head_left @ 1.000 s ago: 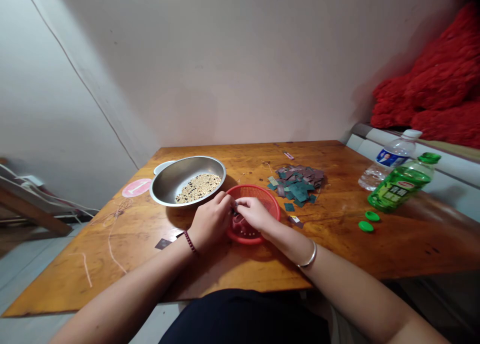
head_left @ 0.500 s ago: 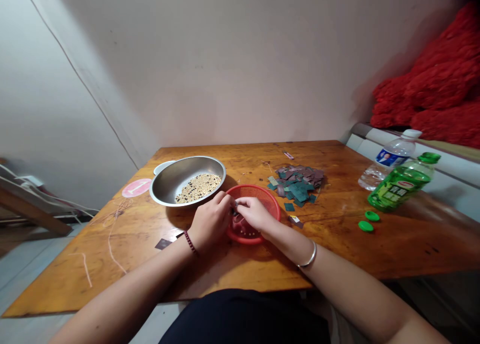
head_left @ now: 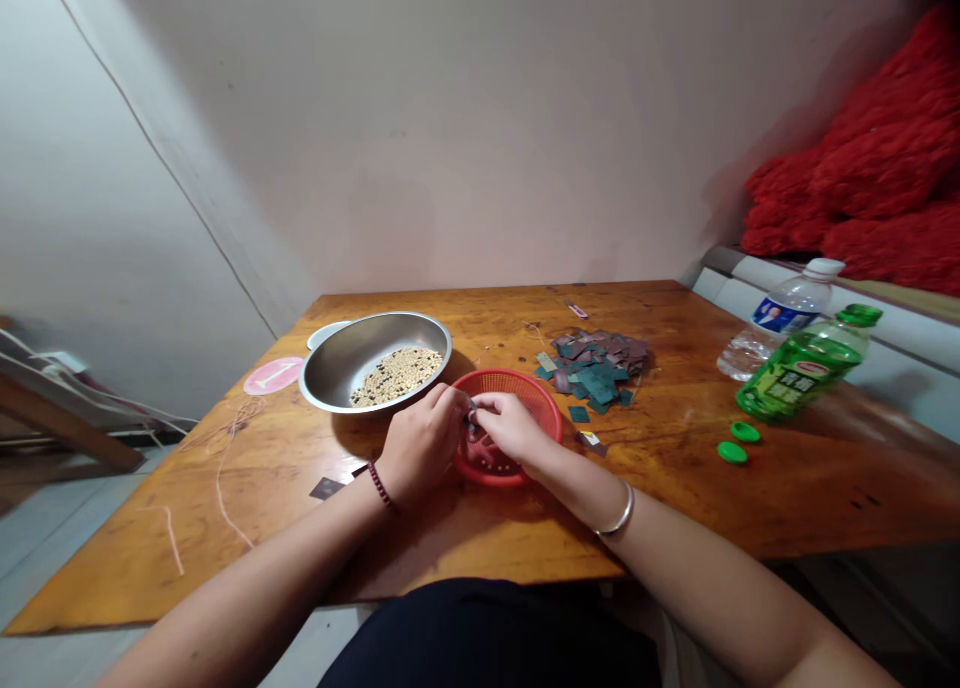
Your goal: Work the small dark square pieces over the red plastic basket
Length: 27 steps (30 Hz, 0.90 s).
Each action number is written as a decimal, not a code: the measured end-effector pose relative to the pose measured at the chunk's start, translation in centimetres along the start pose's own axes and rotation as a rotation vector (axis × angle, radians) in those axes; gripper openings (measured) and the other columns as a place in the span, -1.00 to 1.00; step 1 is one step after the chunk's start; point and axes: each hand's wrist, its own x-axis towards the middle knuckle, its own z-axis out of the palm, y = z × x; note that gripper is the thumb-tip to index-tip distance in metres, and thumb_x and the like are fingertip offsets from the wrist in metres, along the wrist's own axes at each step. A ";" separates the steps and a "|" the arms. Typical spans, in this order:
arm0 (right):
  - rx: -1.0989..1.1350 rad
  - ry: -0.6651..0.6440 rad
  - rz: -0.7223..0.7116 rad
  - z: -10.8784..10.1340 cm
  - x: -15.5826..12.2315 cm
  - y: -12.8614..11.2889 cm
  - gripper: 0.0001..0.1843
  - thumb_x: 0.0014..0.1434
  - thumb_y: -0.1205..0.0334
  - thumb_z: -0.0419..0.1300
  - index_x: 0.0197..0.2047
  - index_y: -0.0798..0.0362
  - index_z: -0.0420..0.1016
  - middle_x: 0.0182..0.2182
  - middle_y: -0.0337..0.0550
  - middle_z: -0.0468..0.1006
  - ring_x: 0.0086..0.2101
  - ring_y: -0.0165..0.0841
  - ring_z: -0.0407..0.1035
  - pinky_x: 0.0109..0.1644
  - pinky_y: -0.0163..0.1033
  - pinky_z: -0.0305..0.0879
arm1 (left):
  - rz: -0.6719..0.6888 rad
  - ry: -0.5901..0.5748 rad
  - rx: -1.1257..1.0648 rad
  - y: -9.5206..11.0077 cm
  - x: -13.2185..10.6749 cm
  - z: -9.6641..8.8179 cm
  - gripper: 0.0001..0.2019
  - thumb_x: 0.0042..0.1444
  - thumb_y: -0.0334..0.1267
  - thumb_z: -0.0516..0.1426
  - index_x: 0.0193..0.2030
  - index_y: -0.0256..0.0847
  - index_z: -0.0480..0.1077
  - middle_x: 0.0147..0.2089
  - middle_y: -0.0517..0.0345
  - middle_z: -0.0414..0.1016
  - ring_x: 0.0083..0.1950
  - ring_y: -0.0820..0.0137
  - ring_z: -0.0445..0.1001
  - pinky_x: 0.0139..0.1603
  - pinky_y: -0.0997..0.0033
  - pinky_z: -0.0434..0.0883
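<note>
**Red plastic mesh basket (head_left: pixel 521 389)**, round, resting flat on the tabletop (head_left: pixel 660 488). The left hand (head_left: pixel 422 444) and right hand (head_left: pixel 511 429) meet above its near side, fingertips (head_left: pixel 459 401) pinching a small dark object (head_left: pixel 471 416), too small to identify. Pale specks (head_left: pixel 486 458) lie inside the basket, partly beneath the right hand.

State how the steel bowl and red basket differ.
The steel bowl is shiny metal; the red basket is plastic mesh. The bowl looks wider than the basket. The bowl holds pale and dark beans; the basket lies under the left hand and right hand. Both are round, on the wooden table.
</note>
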 end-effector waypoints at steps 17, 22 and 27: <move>0.040 0.004 0.000 0.0 0.0 -0.1 -0.84 -0.03 0.35 0.05 -0.46 0.14 0.45 -0.55 -0.24 0.44 -0.51 -0.47 0.31 -0.39 -0.37 0.23 | 0.014 0.029 -0.009 0.0 -0.1 0.0 -0.88 0.22 -0.28 -0.07 -0.26 -0.20 0.24 -0.28 0.16 0.40 -0.33 0.47 0.38 -0.37 0.50 0.24; 0.022 0.006 -0.012 0.0 0.1 0.1 -0.83 -0.02 0.32 0.05 -0.44 0.14 0.47 -0.53 -0.23 0.45 -0.50 -0.46 0.31 -0.37 -0.36 0.23 | 0.011 0.041 -0.004 0.1 -0.1 0.0 -0.92 0.20 -0.28 -0.04 -0.26 -0.18 0.24 -0.27 0.20 0.40 -0.34 0.48 0.37 -0.39 0.50 0.24; 0.019 0.008 0.000 0.0 0.1 0.3 -0.83 -0.01 0.32 0.06 -0.43 0.13 0.47 -0.52 -0.23 0.46 -0.50 -0.46 0.32 -0.36 -0.36 0.24 | -0.007 0.051 0.023 0.2 -0.1 0.0 -0.91 0.20 -0.25 -0.03 -0.26 -0.17 0.24 -0.27 0.21 0.41 -0.35 0.47 0.38 -0.41 0.49 0.24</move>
